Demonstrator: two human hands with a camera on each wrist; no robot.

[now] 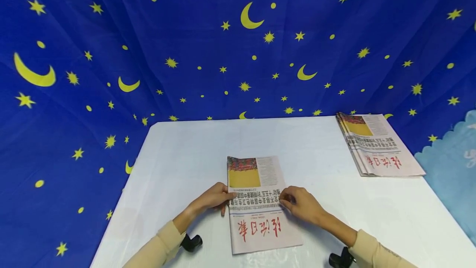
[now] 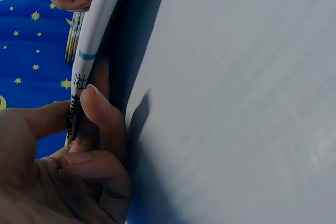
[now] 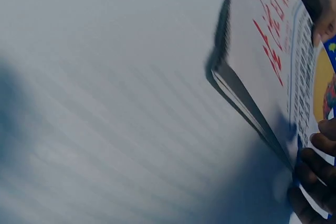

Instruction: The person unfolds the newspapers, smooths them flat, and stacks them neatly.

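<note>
A folded newspaper [image 1: 260, 199] with red title characters and a colour picture lies on the white table in front of me, its print upside down to the head view. My left hand [image 1: 215, 197] pinches its left edge, thumb on top and fingers below; the left wrist view shows this edge [image 2: 100, 22] raised between the fingers [image 2: 105, 124]. On the opposite side, my right hand [image 1: 303, 205] holds the right edge with bent fingers and thumb. Layered folds show along the newspaper's side [image 3: 252, 40] in the right wrist view, where the right fingers [image 3: 315, 174] are partly cut off.
A stack of similar folded newspapers [image 1: 386, 148] sits at the table's back right. The white table [image 1: 178, 152] meets a blue curtain [image 1: 208, 44] with yellow stars and moons. Light-blue cloth [image 1: 453, 173] hangs at the right.
</note>
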